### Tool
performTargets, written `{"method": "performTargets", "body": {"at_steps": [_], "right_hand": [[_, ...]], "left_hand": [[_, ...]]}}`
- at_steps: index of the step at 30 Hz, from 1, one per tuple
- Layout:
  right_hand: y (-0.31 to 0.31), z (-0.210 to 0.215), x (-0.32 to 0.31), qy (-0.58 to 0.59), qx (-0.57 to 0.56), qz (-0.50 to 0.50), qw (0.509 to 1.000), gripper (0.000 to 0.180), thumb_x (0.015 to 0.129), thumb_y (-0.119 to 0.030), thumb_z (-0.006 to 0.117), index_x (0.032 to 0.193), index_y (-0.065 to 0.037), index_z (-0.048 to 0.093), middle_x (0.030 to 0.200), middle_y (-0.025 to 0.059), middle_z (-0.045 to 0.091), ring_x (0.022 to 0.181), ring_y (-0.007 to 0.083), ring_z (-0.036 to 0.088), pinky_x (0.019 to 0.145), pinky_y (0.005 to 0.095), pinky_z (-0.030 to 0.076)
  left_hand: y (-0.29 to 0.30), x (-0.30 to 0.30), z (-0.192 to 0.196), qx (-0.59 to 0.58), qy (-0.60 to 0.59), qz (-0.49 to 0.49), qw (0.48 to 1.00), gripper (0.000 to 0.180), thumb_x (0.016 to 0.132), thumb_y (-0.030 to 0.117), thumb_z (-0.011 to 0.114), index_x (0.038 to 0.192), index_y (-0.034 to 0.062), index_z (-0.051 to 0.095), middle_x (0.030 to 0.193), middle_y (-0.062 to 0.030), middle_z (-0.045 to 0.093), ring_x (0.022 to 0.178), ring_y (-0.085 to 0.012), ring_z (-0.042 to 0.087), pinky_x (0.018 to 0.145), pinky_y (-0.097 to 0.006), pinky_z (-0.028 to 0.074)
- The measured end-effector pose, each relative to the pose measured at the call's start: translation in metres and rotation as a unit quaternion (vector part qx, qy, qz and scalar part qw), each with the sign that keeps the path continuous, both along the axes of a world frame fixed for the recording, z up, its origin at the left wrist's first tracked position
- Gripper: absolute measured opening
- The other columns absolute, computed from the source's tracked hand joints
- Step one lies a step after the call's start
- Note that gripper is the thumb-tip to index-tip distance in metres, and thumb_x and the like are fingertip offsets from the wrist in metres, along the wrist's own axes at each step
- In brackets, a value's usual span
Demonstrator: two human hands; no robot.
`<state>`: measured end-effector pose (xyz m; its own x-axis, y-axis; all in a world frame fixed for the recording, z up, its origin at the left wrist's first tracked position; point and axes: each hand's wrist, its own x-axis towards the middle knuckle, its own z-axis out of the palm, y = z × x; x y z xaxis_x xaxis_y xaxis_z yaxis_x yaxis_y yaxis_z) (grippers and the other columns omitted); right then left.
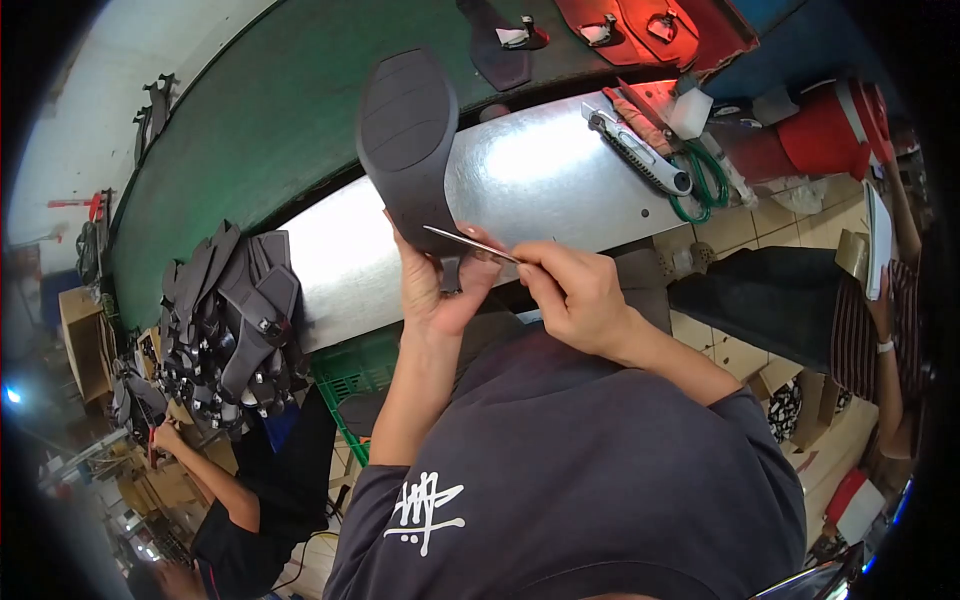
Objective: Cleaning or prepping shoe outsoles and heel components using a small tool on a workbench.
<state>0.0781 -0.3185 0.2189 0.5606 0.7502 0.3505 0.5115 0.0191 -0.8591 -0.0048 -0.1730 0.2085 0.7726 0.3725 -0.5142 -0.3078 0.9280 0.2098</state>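
The sole (410, 120) is dark grey and matt, broad and rounded at its far end, narrowing toward the person; an outlined panel on the broad part is crossed by thin curved lines. It is held up over the worktop (535, 165), its broad end overlapping the green surface (240, 150) beyond. The left hand (440, 290) has its grip closed around the sole's narrow end. The right hand (580, 295) pinches a thin pointed tool (465, 239), whose tip lies across the narrow part; whether it touches cannot be told.

A dark gap runs between the steel worktop and the green surface. Bare steel gives room either side of the sole: leftward to the heap (240, 320) of grey parts, rightward to the cutter (640, 155) and green cord (712, 185). A green crate (355, 383) sits below the near edge.
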Motion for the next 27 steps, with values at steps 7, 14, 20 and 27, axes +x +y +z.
{"method": "performTargets", "body": {"at_steps": [7,14,20,27], "right_hand": [[-0.006,-0.010,-0.005,-0.060,-0.055,-0.031,0.996,0.012,0.082,0.001,0.061,0.093,-0.003,0.059,0.079,0.0132,0.061,0.066,0.0318,0.061,0.057,0.0369,0.048],[-0.006,-0.031,-0.014,-0.058,-0.049,-0.014,0.997,0.011,0.084,-0.010,0.054,0.088,-0.002,0.049,0.072,0.0136,0.059,0.063,0.0322,0.062,0.053,0.0423,0.048],[-0.008,-0.035,-0.023,-0.030,-0.056,0.007,0.998,0.012,0.085,-0.013,0.054,0.084,-0.002,0.048,0.064,0.0138,0.057,0.058,0.0321,0.061,0.050,0.0412,0.046],[-0.015,-0.018,-0.039,-0.077,0.023,0.154,0.985,0.011,0.081,-0.011,0.058,0.077,-0.006,0.050,0.063,0.0096,0.052,0.056,0.0284,0.059,0.050,0.0390,0.046]], "left_hand": [[-0.010,0.014,-0.013,0.109,0.116,0.035,0.987,0.055,0.082,0.066,0.055,0.078,0.0117,0.055,0.066,-0.0037,0.056,0.059,-0.0196,0.054,0.070,-0.037,0.047],[-0.012,0.000,-0.008,0.145,0.113,0.044,0.982,0.058,0.090,0.066,0.041,0.093,0.0092,0.056,0.077,-0.0070,0.059,0.068,-0.0230,0.054,0.070,-0.037,0.045],[-0.017,0.020,-0.006,0.169,0.152,0.044,0.973,0.058,0.084,0.071,0.046,0.082,0.0138,0.054,0.059,0.0024,0.050,0.049,-0.0148,0.046,0.056,-0.028,0.042],[-0.005,0.029,-0.009,0.171,0.147,0.046,0.973,0.051,0.083,0.062,0.057,0.081,0.0114,0.052,0.061,0.0024,0.047,0.055,-0.0135,0.047,0.058,-0.026,0.042]]}}
